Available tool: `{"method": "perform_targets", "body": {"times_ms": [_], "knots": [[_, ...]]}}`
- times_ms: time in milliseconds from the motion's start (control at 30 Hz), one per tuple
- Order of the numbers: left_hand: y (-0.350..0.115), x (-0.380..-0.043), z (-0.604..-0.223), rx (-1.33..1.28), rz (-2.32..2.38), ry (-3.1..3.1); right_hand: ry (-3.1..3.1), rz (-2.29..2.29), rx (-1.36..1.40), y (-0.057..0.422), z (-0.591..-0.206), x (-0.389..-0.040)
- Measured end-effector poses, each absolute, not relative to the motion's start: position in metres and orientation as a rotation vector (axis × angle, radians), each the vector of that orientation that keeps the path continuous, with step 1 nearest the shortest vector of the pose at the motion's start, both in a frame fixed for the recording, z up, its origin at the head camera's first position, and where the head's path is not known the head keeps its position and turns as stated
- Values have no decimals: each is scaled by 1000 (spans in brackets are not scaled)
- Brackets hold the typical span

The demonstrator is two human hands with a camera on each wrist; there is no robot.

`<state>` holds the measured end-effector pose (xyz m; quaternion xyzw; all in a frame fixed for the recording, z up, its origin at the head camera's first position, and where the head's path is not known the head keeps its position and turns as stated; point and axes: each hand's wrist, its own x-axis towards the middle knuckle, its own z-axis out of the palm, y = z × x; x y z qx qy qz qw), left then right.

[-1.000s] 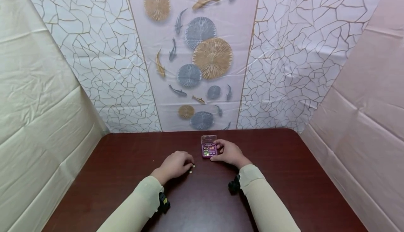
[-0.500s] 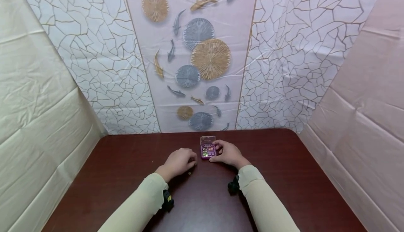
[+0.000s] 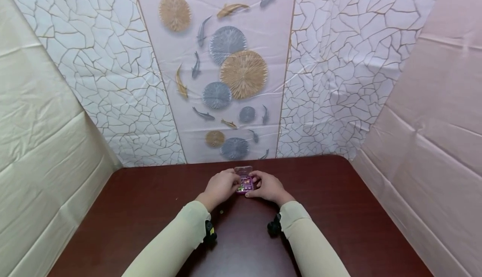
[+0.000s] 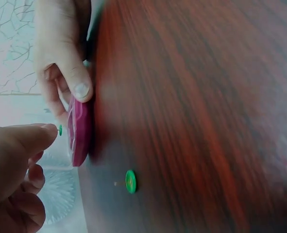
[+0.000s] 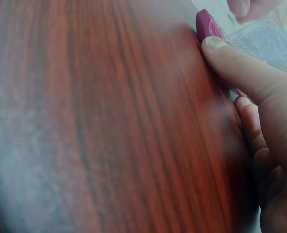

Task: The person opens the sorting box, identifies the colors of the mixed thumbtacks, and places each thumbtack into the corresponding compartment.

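A small purple box (image 3: 249, 192) with a raised clear lid (image 3: 243, 170) stands on the table, its compartments holding small coloured pieces. My right hand (image 3: 268, 187) grips its right side, thumb along the near edge. My left hand (image 3: 219, 188) is over the left part of the box and overlaps it in the head view. In the left wrist view its thumb and finger pinch a green thumbtack (image 4: 60, 130) close beside the box. Another green thumbtack (image 4: 130, 181) lies on the table with its point up, near my left wrist.
The dark red wooden table (image 3: 320, 226) has rounded far corners. A patterned cloth (image 3: 229, 114) hangs behind its far edge, and cream cloth (image 3: 41, 143) hangs at both sides. A tiny pale speck (image 3: 177, 198) lies left of my left hand.
My left hand has picked up one of two thumbtacks from the table and moved right to the box. My right hand keeps its grip on the box. The head view has shifted slightly.
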<state>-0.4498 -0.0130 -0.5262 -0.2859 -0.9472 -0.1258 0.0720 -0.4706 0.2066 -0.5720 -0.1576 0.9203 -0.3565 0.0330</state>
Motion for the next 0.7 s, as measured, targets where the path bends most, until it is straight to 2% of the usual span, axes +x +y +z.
{"method": "perform_targets", "body": {"times_ms": [700], "knots": [[3, -455, -532, -813, -275, -2915, 2836, -1080, -494, 209, -571, -471]]}}
